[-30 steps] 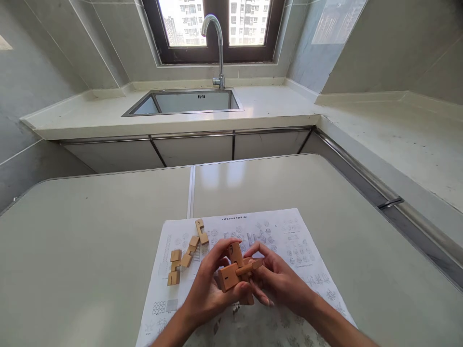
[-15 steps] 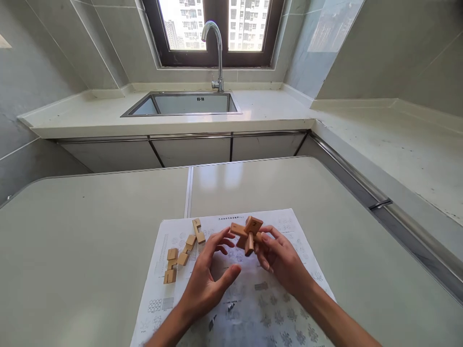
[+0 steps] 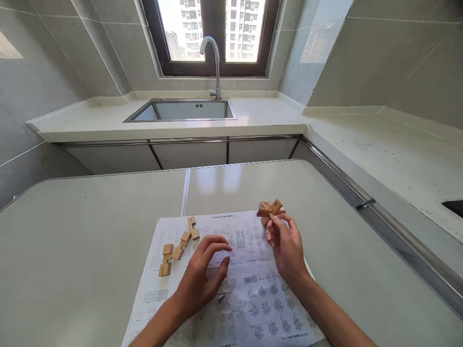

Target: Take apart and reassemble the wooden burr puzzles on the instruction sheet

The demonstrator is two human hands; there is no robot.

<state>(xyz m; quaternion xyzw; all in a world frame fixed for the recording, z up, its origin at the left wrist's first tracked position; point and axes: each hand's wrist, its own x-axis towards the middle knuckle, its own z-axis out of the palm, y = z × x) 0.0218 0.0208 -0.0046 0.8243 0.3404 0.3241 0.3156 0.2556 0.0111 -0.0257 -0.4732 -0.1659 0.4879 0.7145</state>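
Observation:
Near the upper right corner of a printed instruction sheet (image 3: 231, 284), my right hand (image 3: 287, 246) pinches a partly assembled wooden burr puzzle (image 3: 273, 211). Its notched bars cross one another, and a "2" shows on one of them. My left hand (image 3: 204, 270) hovers over the middle of the sheet, fingers curved and apart, holding nothing. To its left lie three loose notched wooden pieces: one at the top (image 3: 193, 228), one in the middle (image 3: 181, 245) and one at the lower left (image 3: 166, 260). The contact between my right fingertips and the puzzle is partly hidden.
The sheet lies on a pale table (image 3: 90, 250) with a seam running across it. Beyond stands a white counter (image 3: 260, 108) with a sink (image 3: 195, 111) and a faucet (image 3: 217, 67) under a window. Another counter (image 3: 390, 144) runs along the right.
My right hand has carried the burr puzzle right and away from my left hand, turning it. My left hand has come off the puzzle's side, its fingers curling a little. The camera view has tilted slightly.

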